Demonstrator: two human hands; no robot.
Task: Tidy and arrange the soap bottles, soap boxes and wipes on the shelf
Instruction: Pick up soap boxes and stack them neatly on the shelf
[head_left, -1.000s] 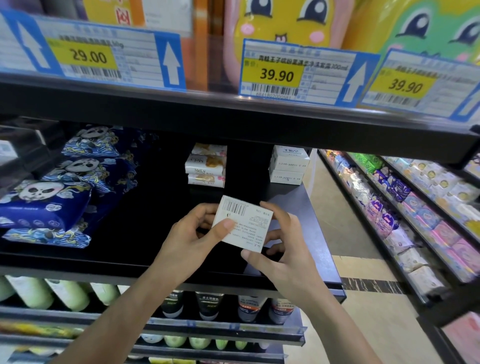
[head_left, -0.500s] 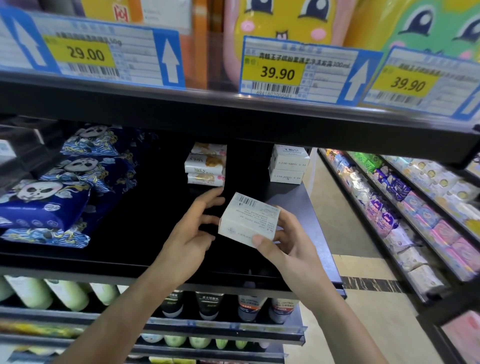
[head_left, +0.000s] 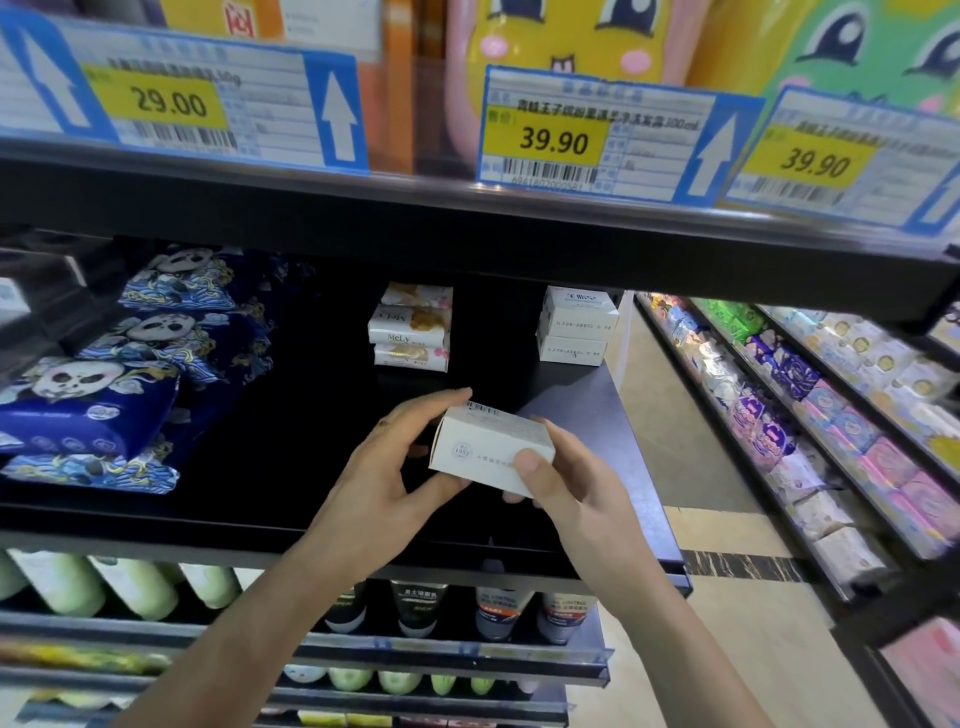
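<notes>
The small white cardboard soap box (head_left: 491, 449) is held above the black shelf (head_left: 597, 415), pinched between left hand (head_left: 387, 475) and right hand (head_left: 569, 493). Light, rigid, crushable: grip opposite side faces, not the flaps.

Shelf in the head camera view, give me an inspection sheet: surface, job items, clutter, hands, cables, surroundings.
Surface: black shelf, dark, bare at front centre.
Job's things: white soap box held above the shelf; stack of white boxes at back right; floral soap stack at back centre; blue wipes packs piled at left.
Clutter: nothing seen.
Hands: left hand and right hand both grip the white soap box.
Cables: nothing seen.
Surroundings: price tags above; bottles below; aisle shelving at right.
</notes>
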